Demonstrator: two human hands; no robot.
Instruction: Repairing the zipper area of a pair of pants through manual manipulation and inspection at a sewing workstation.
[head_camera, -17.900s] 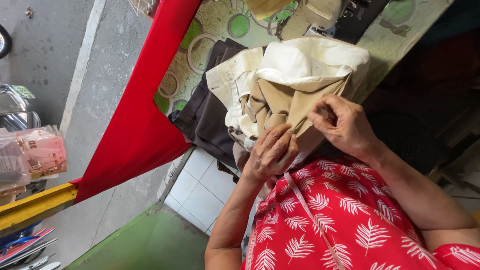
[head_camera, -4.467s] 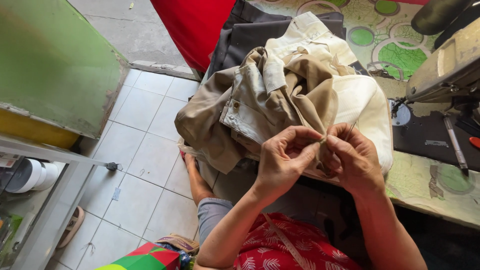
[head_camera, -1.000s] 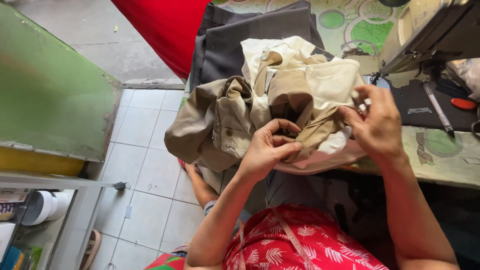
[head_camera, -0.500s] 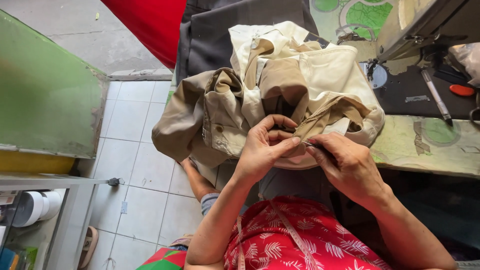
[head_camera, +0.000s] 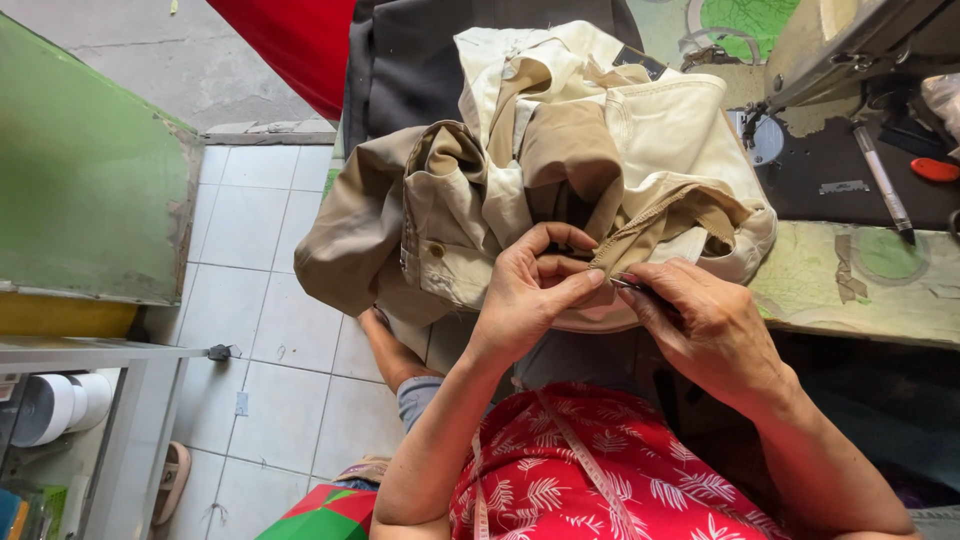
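Right at the near edge of the sewing table (head_camera: 880, 290), a tan strip of cloth (head_camera: 640, 232) is pinched between the thumb and fingertips of the left hand (head_camera: 530, 290), so that hand is pressed together on the fabric rather than spread. The right hand (head_camera: 705, 325) is curled tight around a thin dark tool (head_camera: 640, 290), probably a seam ripper or small snips, though the tip is too small to be told for sure. The tool's point is held just beside the left thumb, nearly touching the strip.

The strip belongs to the pile of khaki and cream clothes (head_camera: 560, 170) heaped on the table's near-left part, with a dark grey garment (head_camera: 420, 70) underneath at the far side of the table. The sewing machine (head_camera: 850, 50) sits at the table's far right, and a pen-like tool (head_camera: 882, 185) and a small red thing (head_camera: 935, 170) lie on the dark plate beside it.

What could go wrong, as far as can be judged: the thumb could get poked, since so little gap is left between it and the point. The cloth itself could be nicked instead of the thread if the strip is pulled too taut or the tool is pushed in too deep. The pile is also hanging off the table's near edge toward the tiled floor (head_camera: 270, 300), so a hard tug could get the whole lot dragged down.
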